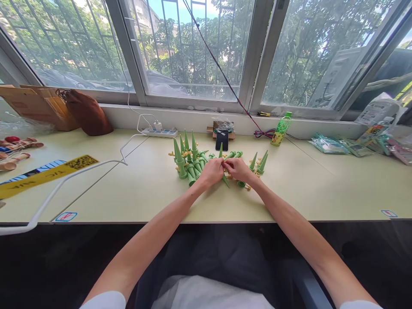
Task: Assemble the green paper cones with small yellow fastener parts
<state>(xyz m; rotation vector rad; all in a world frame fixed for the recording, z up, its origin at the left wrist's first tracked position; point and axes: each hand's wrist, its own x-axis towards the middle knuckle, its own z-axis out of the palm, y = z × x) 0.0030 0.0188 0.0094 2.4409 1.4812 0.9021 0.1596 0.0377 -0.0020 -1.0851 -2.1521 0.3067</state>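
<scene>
Over the front of a pile of green plastic spikes (pixel 201 164), my left hand (pixel 213 171) and my right hand (pixel 238 169) meet fingertip to fingertip. My left hand is closed on a green plastic spike (pixel 221 149), its tip pointing up. The right fingers pinch at the same spot; what lies between them is hidden. Another green spike (pixel 226 181) slants out below the hands. Several upright spikes with small yellow fittings (pixel 179 159) stand to the left. More spikes (pixel 262 163) stand to the right of my right hand.
Behind the pile are a black phone (pixel 222 140) and a small cardboard box (pixel 210 130). A power strip (pixel 161 132), a green drink bottle (pixel 281 129) and plastic packets (pixel 330 143) line the back. At left are a brown pouch (pixel 88 112), wooden toys (pixel 19 150) and a white cable (pixel 77 171).
</scene>
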